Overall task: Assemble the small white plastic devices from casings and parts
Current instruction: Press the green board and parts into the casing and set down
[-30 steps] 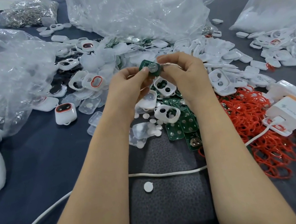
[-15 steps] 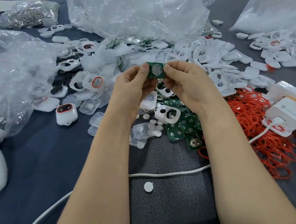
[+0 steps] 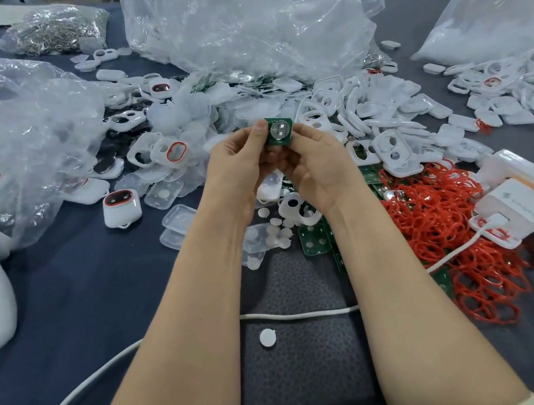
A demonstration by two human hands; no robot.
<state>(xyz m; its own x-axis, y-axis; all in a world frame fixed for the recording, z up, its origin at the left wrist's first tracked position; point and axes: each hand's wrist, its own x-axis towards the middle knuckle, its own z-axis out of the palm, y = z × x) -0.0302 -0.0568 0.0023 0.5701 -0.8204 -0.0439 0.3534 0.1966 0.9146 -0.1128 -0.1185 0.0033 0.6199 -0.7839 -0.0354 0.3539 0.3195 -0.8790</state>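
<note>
pinching the board by its edges, the left hand and right hand hold it up above the heap, well clear of the table. the left thumb lies curled on its left edge, the right fingertips close on its right edge, and the fingers beneath are hidden. the likeliest slip, i judge, is the board twisting out of so narrow a grip, since only its rims are held. it would drop among the casings and spare boards below and be hard to tell apart from them. a thumb sliding inward could smear or dent the shiny round dome at the board's centre (it looks like thin metal, though i cannot be sure). squeezing too hard might flex the board, and seating it the wrong way round in a casing is another hazard. the board is a small, flat, green rounded rectangle and looks stiff. the casings are glossy white moulded plastic with soft corners and two holes. beside the right forearm lies a tangle of red rings, thin and rubbery-looking, apt to snag. clear crinkled bags loom behind, slick and light. a matt white disc lies flat on the grey mat. a finished device with a red-rimmed dark window sits to the left.
</note>
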